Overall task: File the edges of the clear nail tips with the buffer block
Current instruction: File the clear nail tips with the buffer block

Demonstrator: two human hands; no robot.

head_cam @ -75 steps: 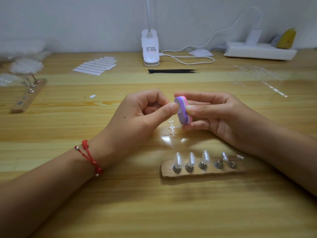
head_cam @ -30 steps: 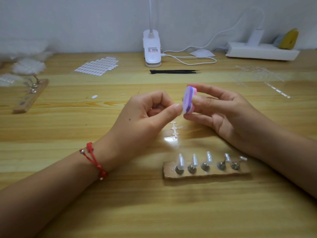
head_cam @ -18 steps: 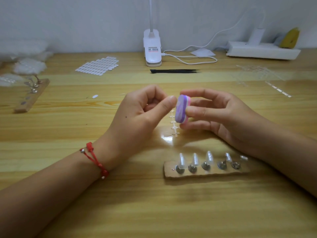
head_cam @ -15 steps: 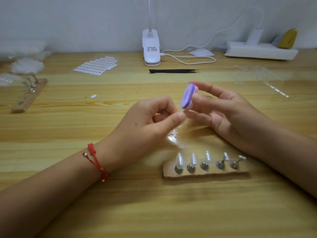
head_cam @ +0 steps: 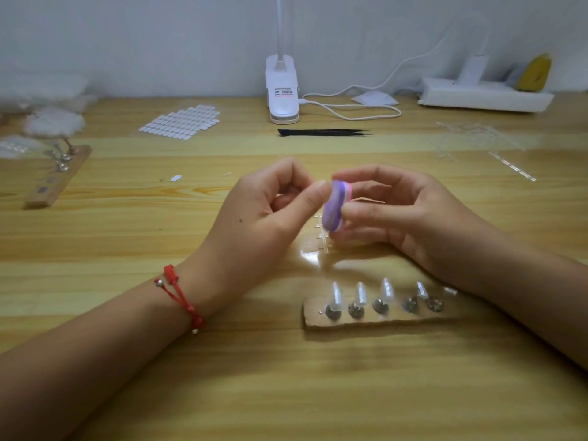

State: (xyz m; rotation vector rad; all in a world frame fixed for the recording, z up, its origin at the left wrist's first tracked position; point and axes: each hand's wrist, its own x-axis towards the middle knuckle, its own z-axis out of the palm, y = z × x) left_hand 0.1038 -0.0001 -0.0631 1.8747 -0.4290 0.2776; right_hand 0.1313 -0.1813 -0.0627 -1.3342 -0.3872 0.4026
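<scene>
Two hands (head_cam: 254,224) (head_cam: 413,218), one buffer block (head_cam: 334,206).

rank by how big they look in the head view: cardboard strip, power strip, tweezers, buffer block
1. cardboard strip and power strip: about alike; the power strip lies farther back, so no ranking.
2. tweezers and buffer block: both smaller; tweezers longer but thin, block shorter but wider, so unsure.

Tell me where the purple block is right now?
In the head view it is mid-table: the right hand holds the purple block against the thumb of the left hand, just behind the cardboard strip of nail tips.
</scene>
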